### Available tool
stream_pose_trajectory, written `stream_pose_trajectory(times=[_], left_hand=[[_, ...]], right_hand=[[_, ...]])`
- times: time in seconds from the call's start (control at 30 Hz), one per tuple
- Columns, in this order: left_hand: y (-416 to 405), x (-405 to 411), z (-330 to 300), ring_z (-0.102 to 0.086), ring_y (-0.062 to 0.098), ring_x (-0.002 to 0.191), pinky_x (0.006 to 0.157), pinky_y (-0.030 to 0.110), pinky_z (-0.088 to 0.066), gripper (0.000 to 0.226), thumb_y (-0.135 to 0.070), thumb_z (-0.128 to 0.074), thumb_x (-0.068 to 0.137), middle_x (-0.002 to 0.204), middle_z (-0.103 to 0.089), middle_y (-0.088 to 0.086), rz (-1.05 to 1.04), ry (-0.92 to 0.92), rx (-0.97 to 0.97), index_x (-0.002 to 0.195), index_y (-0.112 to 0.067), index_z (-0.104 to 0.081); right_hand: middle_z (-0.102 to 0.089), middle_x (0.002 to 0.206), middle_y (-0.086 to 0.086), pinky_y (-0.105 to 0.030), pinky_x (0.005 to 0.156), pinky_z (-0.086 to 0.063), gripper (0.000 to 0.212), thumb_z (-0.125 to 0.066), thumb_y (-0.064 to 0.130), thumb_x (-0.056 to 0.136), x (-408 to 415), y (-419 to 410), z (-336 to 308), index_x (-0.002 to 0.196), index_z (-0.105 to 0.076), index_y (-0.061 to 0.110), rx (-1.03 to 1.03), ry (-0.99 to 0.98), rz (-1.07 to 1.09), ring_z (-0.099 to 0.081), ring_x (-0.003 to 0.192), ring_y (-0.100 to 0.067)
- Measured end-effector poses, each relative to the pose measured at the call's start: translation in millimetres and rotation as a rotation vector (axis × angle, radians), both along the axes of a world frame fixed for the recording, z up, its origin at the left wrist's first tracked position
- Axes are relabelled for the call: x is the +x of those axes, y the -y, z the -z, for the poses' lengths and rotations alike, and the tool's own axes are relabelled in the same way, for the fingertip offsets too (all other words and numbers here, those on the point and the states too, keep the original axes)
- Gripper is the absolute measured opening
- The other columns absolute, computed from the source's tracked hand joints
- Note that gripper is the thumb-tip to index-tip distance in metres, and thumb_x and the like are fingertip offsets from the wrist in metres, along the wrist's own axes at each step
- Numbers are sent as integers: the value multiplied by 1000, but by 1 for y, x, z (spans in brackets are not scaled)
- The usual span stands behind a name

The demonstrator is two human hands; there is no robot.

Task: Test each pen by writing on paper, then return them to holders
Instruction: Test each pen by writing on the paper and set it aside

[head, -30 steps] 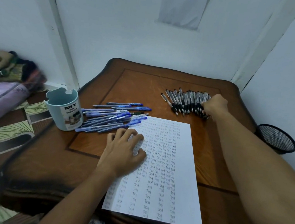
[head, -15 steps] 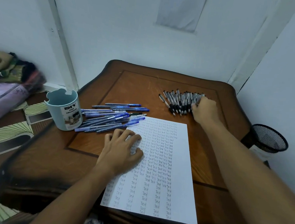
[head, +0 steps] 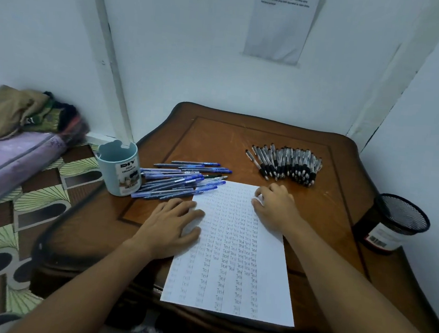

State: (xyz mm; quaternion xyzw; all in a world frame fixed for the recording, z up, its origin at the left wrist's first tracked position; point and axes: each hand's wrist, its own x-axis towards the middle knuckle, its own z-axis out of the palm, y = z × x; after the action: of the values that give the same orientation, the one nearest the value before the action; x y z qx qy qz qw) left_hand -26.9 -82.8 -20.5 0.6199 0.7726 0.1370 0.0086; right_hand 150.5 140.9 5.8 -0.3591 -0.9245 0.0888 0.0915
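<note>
A white paper sheet (head: 234, 260) covered in rows of the word "Test" lies on the wooden table (head: 321, 228). My left hand (head: 173, 223) presses flat on its left edge. My right hand (head: 276, 205) rests on the sheet's upper right corner with fingers curled; no pen shows in it. Several blue pens (head: 182, 180) lie in a pile left of the sheet's top. Several black-grip pens (head: 287, 164) lie fanned out beyond my right hand. A light-blue holder cup (head: 118, 168) stands at the table's left edge. A black mesh holder (head: 394, 224) stands at the right edge.
White walls close in behind and to the right of the table, with a printed notice (head: 281, 23) taped up. A patterned mat (head: 24, 202), a purple mattress (head: 6, 158) and bundled cloth (head: 18, 111) lie to the left.
My right hand has drawn back from the black pen pile to the sheet's upper right corner. The left hand stays on the paper. The camera has tilted.
</note>
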Motion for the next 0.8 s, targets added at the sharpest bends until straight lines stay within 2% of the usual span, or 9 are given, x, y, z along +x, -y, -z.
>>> stream_pose_trajectory(times=[0.1, 0.17, 0.3, 0.47, 0.57, 0.67, 0.8], left_hand=[[0, -8, 1, -33, 9, 127, 97, 29, -26, 56, -62, -30, 92, 141, -48, -13, 21, 22, 50, 134, -36, -55], [-2, -9, 2, -36, 7, 120, 94, 33, -30, 50, -59, -36, 91, 132, -54, -14, 8, 57, 124, 127, -34, -60], [-6, -12, 6, -35, 5, 120, 96, 29, -23, 51, -61, -39, 88, 130, -52, -19, -6, 97, 157, 126, -35, -62], [-7, -15, 10, -37, 5, 120, 95, 31, -25, 51, -61, -44, 85, 130, -54, -20, -19, 142, 198, 124, -35, -65], [-7, -14, 11, -36, 4, 120, 95, 31, -25, 51, -62, -45, 84, 130, -54, -22, -25, 168, 201, 124, -36, -66], [-7, -14, 12, -36, 4, 120, 96, 30, -24, 52, -62, -46, 84, 130, -54, -22, -28, 174, 213, 124, -35, -66], [-7, -14, 12, -36, 5, 121, 96, 29, -23, 51, -61, -46, 85, 130, -54, -22, -25, 170, 214, 124, -35, -66]], right_hand=[[-53, 127, 1, -39, 104, -36, 30, -45, 30, 104, -16, -4, -10, 131, -55, 21, -41, -15, -34, -42, 123, -19], [-54, 128, -1, -38, 105, -40, 29, -47, 22, 104, -35, -7, -17, 131, -56, 19, -84, -15, -105, -45, 122, -19], [-58, 126, -3, -35, 102, -46, 31, -45, 11, 104, -76, -6, -28, 132, -57, 15, -112, -45, -222, -53, 115, -18], [-59, 133, -6, -34, 104, -47, 34, -47, 12, 104, -122, -15, -37, 136, -56, 13, -154, -6, -234, -56, 119, -23], [-58, 139, -8, -40, 106, -47, 39, -50, 11, 103, -143, -21, -32, 142, -52, 16, -182, 63, -217, -56, 123, -26], [-58, 138, -9, -47, 106, -46, 41, -53, 11, 102, -157, -21, -26, 141, -54, 21, -180, 127, -177, -53, 123, -29], [-54, 135, -8, -48, 105, -45, 39, -59, 12, 99, -165, -22, -21, 137, -58, 22, -126, 126, -129, -47, 122, -30]])
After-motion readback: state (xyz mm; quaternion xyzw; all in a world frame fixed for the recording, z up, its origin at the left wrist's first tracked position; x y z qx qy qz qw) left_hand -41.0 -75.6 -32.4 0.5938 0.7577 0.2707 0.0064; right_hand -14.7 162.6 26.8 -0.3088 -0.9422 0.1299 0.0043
